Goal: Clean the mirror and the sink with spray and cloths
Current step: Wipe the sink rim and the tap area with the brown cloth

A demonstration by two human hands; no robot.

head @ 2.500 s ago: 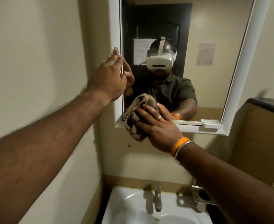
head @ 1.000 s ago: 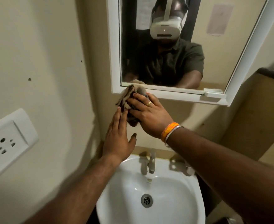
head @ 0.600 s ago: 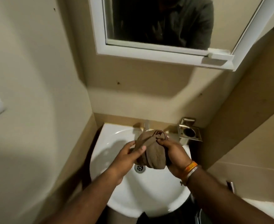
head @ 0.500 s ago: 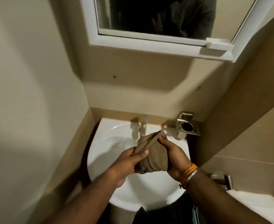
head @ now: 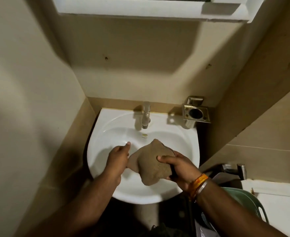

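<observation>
Over the white sink point(head: 190, 144) a crumpled brown cloth point(head: 151, 163) hangs between my two hands, above the bowl. My right hand point(head: 179, 167) grips its right side, thumb laid on top. On the other side, my left hand point(head: 117, 158) holds the cloth's left edge against the palm, with the index finger pointing toward the back of the bowl. Only the lower white frame of the mirror point(head: 140, 7) shows at the top; the glass is out of view. No spray bottle is visible.
A metal tap point(head: 146, 115) stands at the back of the sink, a metal tumbler holder point(head: 195, 113) on the wall to its right. A green plastic basket point(head: 241, 200), a hand sprayer point(head: 234, 168) and a white surface point(head: 277, 206) sit at lower right. Walls close in on both sides.
My hands came down from the mirror's lower frame to the sink, bringing the cloth along. The view tilted down, and the cloth is now spread between both hands over the bowl.
</observation>
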